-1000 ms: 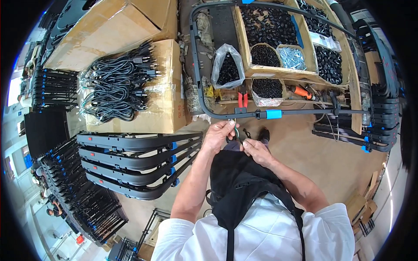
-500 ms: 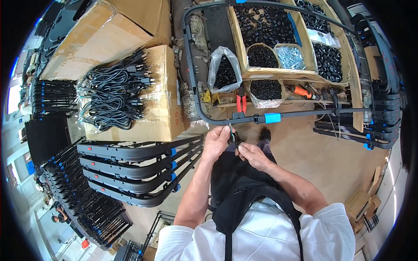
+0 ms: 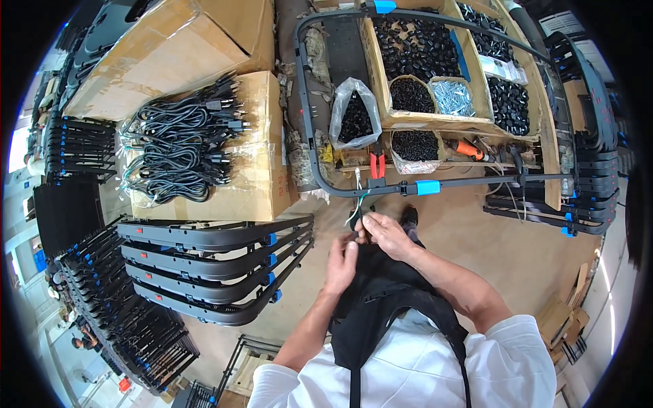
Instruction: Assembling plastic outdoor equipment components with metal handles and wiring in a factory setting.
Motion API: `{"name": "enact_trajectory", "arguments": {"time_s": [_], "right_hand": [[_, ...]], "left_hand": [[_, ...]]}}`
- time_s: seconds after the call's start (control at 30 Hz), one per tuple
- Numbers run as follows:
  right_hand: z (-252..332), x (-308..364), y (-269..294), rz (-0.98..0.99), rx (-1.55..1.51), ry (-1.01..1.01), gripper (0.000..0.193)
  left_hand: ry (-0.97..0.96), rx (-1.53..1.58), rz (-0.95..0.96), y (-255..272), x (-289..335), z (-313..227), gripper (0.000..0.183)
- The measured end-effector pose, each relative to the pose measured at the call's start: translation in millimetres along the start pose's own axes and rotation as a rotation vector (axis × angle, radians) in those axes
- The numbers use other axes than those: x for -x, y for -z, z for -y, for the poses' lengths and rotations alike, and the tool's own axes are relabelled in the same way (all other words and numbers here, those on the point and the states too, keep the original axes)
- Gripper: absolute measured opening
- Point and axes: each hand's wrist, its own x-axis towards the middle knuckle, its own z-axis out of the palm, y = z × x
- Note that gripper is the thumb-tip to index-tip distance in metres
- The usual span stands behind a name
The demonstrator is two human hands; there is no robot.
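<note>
A black power cord (image 3: pixel 360 223) ends in thin green and white wires (image 3: pixel 354 215) at the near bar of a black tubular frame (image 3: pixel 469 181). My right hand (image 3: pixel 386 236) is closed around the cord just below these loose wires. Lower and to the left, my left hand (image 3: pixel 341 262) has its fingers closed on a dark part of the same cord, mostly hidden by the fingers. Beyond the bar, a white wire end with a pale connector (image 3: pixel 358 178) sticks out. A blue sleeve (image 3: pixel 428 188) wraps the bar to the right of my hands.
Bundled power cords (image 3: pixel 180 149) lie on a cardboard box (image 3: pixel 262 163) at left, above stacked black frames (image 3: pixel 211 262). Behind the bar are red-handled pliers (image 3: pixel 377 164), a bag of black parts (image 3: pixel 355 115), a partitioned parts box (image 3: pixel 435 121) with screws, and an orange power tool (image 3: pixel 471 149).
My left hand has left the wire ends and moved down toward me. My right hand has shifted slightly up and left along the cord, and the green and white wires now show.
</note>
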Motion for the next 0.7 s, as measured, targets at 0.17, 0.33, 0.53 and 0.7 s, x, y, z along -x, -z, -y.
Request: {"name": "enact_trajectory", "arguments": {"time_s": [0.17, 0.33, 0.53, 0.7], "right_hand": [[10, -5, -4, -0.017, -0.062, -0.089, 0.035], [34, 8, 30, -0.203, 1.338, 0.451, 0.039], [167, -20, 23, -0.252, 1.322, 0.243, 0.047], [152, -105, 34, 0.274, 1.092, -0.099, 0.043]], "left_hand": [[-0.065, -0.025, 0.214, -11, -10, 38, 0.030], [0.102, 0.091, 0.197, -9, -4, 49, 0.028], [0.076, 0.206, 0.053, -7, 1, 57, 0.032], [0.157, 0.210, 0.093, 4, 4, 40, 0.029]]}}
